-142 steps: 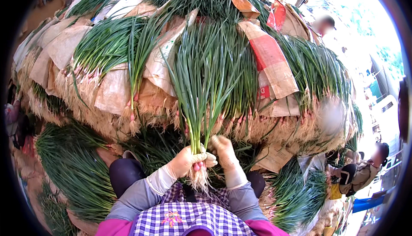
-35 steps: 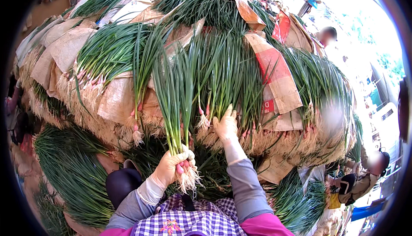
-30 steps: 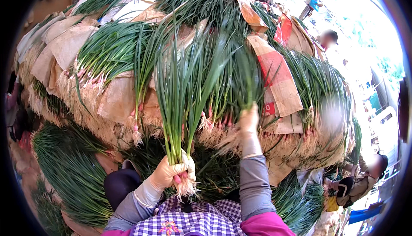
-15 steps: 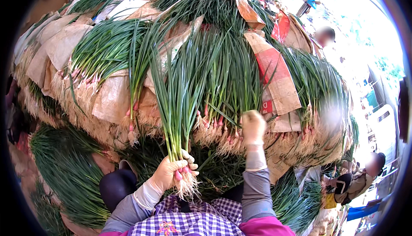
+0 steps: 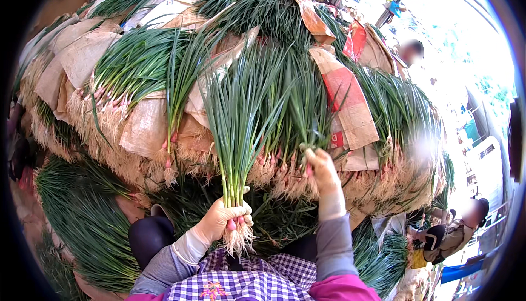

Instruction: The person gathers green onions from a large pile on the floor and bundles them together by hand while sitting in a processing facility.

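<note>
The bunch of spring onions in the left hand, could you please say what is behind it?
Behind the bunch in the left hand, a tan sheet shows at its left edge and more spring onions at its right. What the bunch covers cannot be seen.

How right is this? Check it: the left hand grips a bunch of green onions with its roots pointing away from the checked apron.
Wrong about the roots: the head view shows them pointing toward the checked apron. The left hand does grip a bunch of green onions.
</note>
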Action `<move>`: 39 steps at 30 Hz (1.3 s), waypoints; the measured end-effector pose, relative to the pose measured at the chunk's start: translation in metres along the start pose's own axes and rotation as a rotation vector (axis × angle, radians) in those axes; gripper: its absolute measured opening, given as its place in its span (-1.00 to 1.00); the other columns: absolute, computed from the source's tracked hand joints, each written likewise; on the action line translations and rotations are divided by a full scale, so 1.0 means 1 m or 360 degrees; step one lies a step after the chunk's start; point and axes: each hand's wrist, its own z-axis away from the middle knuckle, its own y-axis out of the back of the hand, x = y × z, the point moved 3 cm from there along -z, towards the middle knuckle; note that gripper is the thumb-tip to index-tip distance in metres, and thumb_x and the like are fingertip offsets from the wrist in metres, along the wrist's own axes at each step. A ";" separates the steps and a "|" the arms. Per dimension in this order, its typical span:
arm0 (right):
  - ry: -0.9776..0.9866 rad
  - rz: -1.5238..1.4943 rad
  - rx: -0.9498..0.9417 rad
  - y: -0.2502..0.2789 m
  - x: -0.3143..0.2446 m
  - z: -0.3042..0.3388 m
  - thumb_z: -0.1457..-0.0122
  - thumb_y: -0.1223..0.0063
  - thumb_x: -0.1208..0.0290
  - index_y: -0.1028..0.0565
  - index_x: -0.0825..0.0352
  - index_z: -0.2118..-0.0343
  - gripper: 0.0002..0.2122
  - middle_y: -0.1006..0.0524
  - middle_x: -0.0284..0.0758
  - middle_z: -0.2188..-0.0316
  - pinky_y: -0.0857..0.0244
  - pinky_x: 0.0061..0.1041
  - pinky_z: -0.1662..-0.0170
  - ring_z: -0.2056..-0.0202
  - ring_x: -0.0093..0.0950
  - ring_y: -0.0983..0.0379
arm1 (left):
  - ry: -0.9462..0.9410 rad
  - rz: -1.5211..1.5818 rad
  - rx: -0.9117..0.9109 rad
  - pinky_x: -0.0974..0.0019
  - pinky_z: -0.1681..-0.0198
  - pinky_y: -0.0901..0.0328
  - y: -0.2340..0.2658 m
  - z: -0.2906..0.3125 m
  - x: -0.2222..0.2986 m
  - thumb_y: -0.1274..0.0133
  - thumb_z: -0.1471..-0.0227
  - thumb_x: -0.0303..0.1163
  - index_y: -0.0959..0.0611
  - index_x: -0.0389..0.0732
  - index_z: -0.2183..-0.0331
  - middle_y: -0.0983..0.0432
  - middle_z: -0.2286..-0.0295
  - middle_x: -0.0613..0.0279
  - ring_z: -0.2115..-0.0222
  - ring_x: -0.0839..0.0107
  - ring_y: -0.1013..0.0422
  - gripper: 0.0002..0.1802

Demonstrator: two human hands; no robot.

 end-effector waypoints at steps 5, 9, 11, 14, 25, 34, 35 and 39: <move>0.0016 -0.0063 -0.0255 -0.037 0.055 0.062 -0.21 0.05 0.37 -0.45 0.36 0.21 -0.81 -0.53 -0.40 0.48 -0.23 -0.73 0.48 0.51 -0.67 -0.41 | 0.0137 -0.0270 0.0045 0.44 0.38 -0.40 -0.012 -0.005 -0.014 -0.02 0.02 -0.55 -0.47 -0.31 0.26 -0.52 0.32 0.04 0.51 0.46 -0.44 -0.79; 0.0040 -0.0131 -0.0300 -0.059 0.087 0.080 -0.20 0.02 0.38 -0.45 0.41 0.26 -0.82 -0.51 -0.38 0.46 -0.27 -0.69 0.44 0.46 -0.67 -0.40 | 0.0155 -0.0555 -0.0070 0.58 0.59 -0.26 -0.013 -0.019 -0.027 0.03 0.00 -0.49 -0.48 -0.26 0.28 -0.53 0.47 0.14 0.59 0.58 -0.38 -0.83; 0.0088 -0.0134 -0.0264 -0.065 0.090 0.084 -0.20 0.01 0.39 -0.44 0.45 0.29 -0.81 -0.52 -0.36 0.46 -0.31 -0.64 0.45 0.46 -0.66 -0.40 | 0.0120 -0.0645 -0.0122 0.56 0.60 -0.25 -0.010 -0.025 -0.031 0.04 -0.03 -0.46 -0.50 -0.25 0.29 -0.53 0.51 0.17 0.59 0.57 -0.38 -0.85; 0.0228 0.0328 -0.0162 -0.071 0.079 0.080 -0.18 -0.02 0.30 -0.44 0.44 0.29 -0.76 -0.53 -0.32 0.52 -0.33 -0.56 0.47 0.50 -0.59 -0.45 | 0.0109 -0.0666 -0.0021 0.55 0.62 -0.24 -0.013 -0.026 -0.032 0.05 -0.03 -0.47 -0.50 -0.26 0.27 -0.53 0.50 0.19 0.62 0.57 -0.37 -0.83; 0.0074 0.0551 0.0216 -0.084 0.074 0.081 -0.16 0.07 0.34 -0.43 0.33 0.48 -0.83 -0.48 -0.29 0.66 -0.34 -0.39 0.53 0.64 -0.45 -0.44 | 0.0039 -0.0508 0.0093 0.52 0.55 -0.27 -0.016 -0.028 -0.032 -0.01 -0.03 -0.45 -0.48 -0.22 0.28 -0.43 0.54 0.32 0.60 0.57 -0.36 -0.84; 0.0314 0.1981 -0.0405 -0.025 0.088 0.069 -0.11 -0.01 0.31 -0.49 0.28 0.13 -0.72 -0.52 -0.04 0.47 -0.35 -0.26 0.28 0.36 -0.14 -0.50 | 0.0087 0.0385 -0.0179 -0.09 0.01 -0.31 -0.011 -0.018 -0.031 0.07 -0.01 -0.60 -0.46 -0.23 0.25 -0.44 0.31 0.10 0.30 0.22 -0.44 -0.80; 0.0401 0.1824 -0.0387 -0.025 0.068 0.080 -0.10 -0.02 0.31 -0.47 0.26 0.10 -0.70 -0.53 -0.06 0.49 -0.36 -0.30 0.29 0.39 -0.16 -0.50 | 0.0105 0.0389 -0.0137 -0.10 0.00 -0.29 -0.012 -0.018 -0.032 0.07 0.00 -0.61 -0.45 -0.23 0.24 -0.45 0.27 0.07 0.26 0.17 -0.44 -0.79; 0.0340 0.0919 -0.0154 -0.025 0.043 0.094 -0.16 0.02 0.30 -0.46 0.32 0.09 -0.71 -0.52 -0.26 0.61 -0.31 -0.52 0.46 0.60 -0.47 -0.41 | 0.0168 0.0338 -0.0118 -0.16 -0.02 -0.26 -0.015 -0.018 -0.035 0.13 -0.01 -0.61 -0.41 -0.24 0.19 -0.41 0.14 -0.06 0.08 -0.01 -0.37 -0.74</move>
